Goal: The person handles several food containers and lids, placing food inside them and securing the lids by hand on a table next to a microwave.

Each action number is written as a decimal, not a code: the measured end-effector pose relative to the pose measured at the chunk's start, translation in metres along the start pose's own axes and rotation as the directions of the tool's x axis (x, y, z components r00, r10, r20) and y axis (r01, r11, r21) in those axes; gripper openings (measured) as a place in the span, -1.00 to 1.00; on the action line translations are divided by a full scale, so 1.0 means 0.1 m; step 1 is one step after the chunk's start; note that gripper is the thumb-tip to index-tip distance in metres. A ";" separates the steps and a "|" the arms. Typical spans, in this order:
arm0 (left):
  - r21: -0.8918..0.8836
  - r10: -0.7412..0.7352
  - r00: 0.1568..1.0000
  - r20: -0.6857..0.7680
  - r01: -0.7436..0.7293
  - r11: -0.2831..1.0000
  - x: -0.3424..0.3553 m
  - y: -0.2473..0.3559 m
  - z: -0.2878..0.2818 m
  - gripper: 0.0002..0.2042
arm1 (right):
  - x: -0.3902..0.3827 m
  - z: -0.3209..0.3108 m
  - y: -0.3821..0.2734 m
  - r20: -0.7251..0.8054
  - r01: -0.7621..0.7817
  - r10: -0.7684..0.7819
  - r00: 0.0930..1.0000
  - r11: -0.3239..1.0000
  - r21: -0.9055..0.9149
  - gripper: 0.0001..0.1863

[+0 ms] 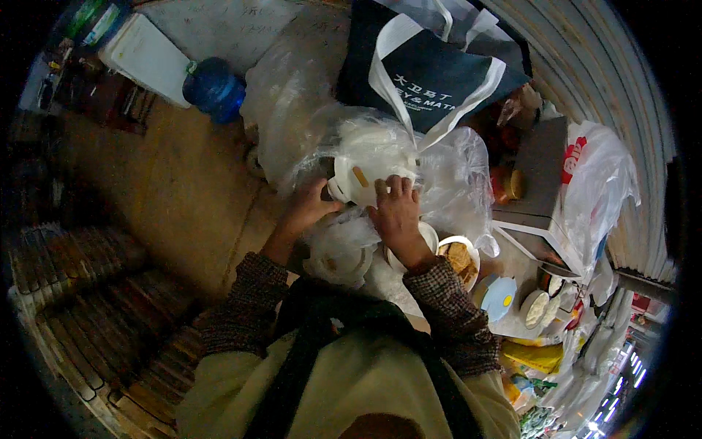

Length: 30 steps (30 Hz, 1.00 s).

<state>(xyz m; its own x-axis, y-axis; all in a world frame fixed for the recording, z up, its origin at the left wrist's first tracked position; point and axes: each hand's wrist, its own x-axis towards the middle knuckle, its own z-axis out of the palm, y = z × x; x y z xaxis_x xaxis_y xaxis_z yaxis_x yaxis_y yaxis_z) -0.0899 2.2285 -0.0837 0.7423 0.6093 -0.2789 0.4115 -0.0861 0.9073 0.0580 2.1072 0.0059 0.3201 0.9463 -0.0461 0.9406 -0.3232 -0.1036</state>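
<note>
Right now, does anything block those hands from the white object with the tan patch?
Nothing clearly visible: the left hand is at the left edge of the white object, the right hand at its right side. Clear plastic bunches around it; whether any covers it, I can't tell.

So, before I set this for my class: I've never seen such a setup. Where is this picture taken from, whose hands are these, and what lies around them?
There is no machine here. A camera on a person's head looks down; its fisheye lens bends straight edges. The picture isn't mirrored.

The left hand and right hand are that person's own, both bare. They are at a stack of white pieces amid clear plastic; how firmly they grip is unclear.

Near the right forearm stands a white bowl of brown food. Beyond the hands is a dark tote bag; further left, a blue jug.
</note>
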 end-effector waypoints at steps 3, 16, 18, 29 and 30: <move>0.049 -0.045 0.997 -0.065 0.048 0.998 0.02 -0.07 0.05 -0.51 | 0.09 0.07 -0.14 -0.046 0.056 -0.050 0.998 0.989 0.137 -0.47; 0.201 0.131 0.988 0.078 -0.145 0.969 -0.36 0.82 -0.17 -0.68 | 0.03 -0.20 0.21 -0.302 0.107 -0.025 0.953 0.960 0.259 -0.49; 0.334 0.154 0.959 0.240 -0.231 0.914 -0.46 0.79 -0.18 -0.70 | 0.12 -0.39 0.31 -0.198 -0.025 0.121 0.973 0.903 0.429 -0.52; 0.477 0.322 0.898 0.300 -0.434 0.765 -0.60 0.71 -0.21 -0.86 | 0.31 -0.62 0.50 -0.100 -0.060 0.124 0.987 0.870 0.490 -0.65; 0.471 0.358 0.893 0.275 -0.449 0.759 -0.61 0.70 -0.21 -0.86 | 0.32 -0.61 0.48 -0.131 -0.023 0.100 0.986 0.871 0.491 -0.66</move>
<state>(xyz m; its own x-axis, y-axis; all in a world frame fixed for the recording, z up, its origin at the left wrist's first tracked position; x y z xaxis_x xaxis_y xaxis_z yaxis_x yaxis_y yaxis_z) -0.1171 2.2022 0.0037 0.9550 0.2964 -0.0109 0.2280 -0.7103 0.6659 0.1206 2.1222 0.0601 0.4250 0.9021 0.0746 0.7563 -0.3087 -0.5768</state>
